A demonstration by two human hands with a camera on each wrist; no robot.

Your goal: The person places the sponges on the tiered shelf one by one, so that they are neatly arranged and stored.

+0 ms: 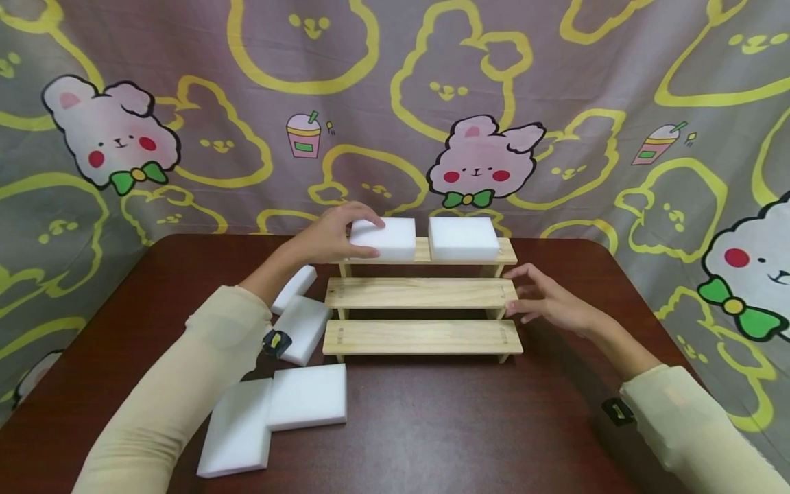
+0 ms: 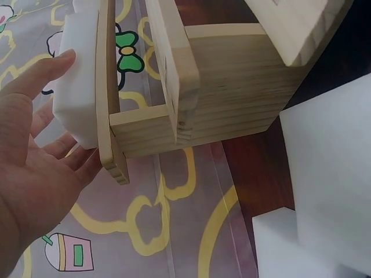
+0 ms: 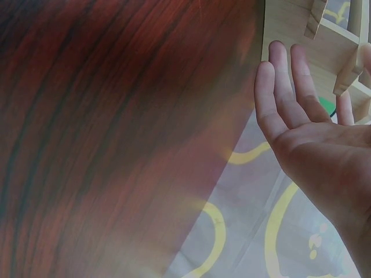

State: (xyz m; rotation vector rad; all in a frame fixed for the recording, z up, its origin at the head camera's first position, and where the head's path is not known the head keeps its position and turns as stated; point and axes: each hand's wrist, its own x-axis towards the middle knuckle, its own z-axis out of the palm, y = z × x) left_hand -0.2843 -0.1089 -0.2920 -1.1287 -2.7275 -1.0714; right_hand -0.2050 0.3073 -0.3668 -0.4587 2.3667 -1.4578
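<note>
A three-tier wooden step rack (image 1: 420,293) stands on the table. On its top tier, at the left end, a white foam block (image 1: 391,237) lies flat. My left hand (image 1: 336,233) grips this block by its left end, thumb at the front and fingers behind. The left wrist view shows the thumb over the block (image 2: 81,75) and other fingertips near the tier's edge. A second white foam block (image 1: 464,237) lies to the right on the same tier. My right hand (image 1: 555,302) holds nothing, its fingers loosely extended at the right end of the middle tier.
Several more white foam blocks lie left of the rack: one flat in front (image 1: 308,396), one beside it (image 1: 237,429), one nearer the rack (image 1: 305,329) and one behind (image 1: 293,289). A patterned curtain (image 1: 370,103) hangs behind the dark wooden table (image 1: 432,425).
</note>
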